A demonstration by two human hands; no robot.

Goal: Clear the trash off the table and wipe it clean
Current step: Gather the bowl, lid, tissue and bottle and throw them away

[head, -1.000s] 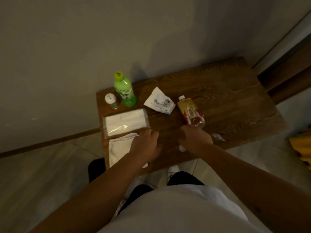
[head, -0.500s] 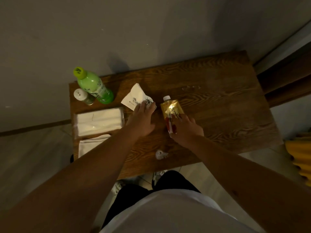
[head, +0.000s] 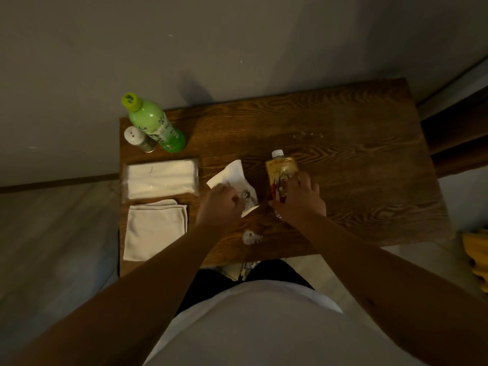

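- Both hands are down on the wooden table [head: 343,143] at once, each on its own piece of trash.
- The left hand [head: 219,203] has its fingers curled onto the white paper wrapper [head: 231,175], pinching its near edge; the wrapper lies flat near the table's middle, just right of the tissue pack [head: 159,178].
- I'd judge that wrapper feather-light and limp, so it should crumple into the palm; a pinch at the edge is enough, though it may flop or slide on the wood.
- Its printed near corner points toward the person, the plain far corner away toward the wall; the long axis runs on a diagonal.
- The right hand [head: 298,198] is wrapped over the lower body of the amber drink bottle [head: 281,167], fingers closed around it.
- The bottle lies on its side just right of the wrapper, white cap pointing away toward the wall, base hidden under the palm; its long axis runs near to far.
- It looks like thin clear plastic, smooth and likely slippery; how much liquid is left I cannot tell, so its weight is a guess. Mid-body is the sensible hold.
- A small crumpled scrap [head: 250,237] sits near the front edge, between the two forearms, untouched.
- The folded cloth [head: 154,228] waits at the left front, just beside the tissue pack; the green bottle [head: 155,125] and small shaker [head: 140,140] stand upright, touching or nearly so, in the far left corner.
- Wiping is not yet begun, by the look of things.
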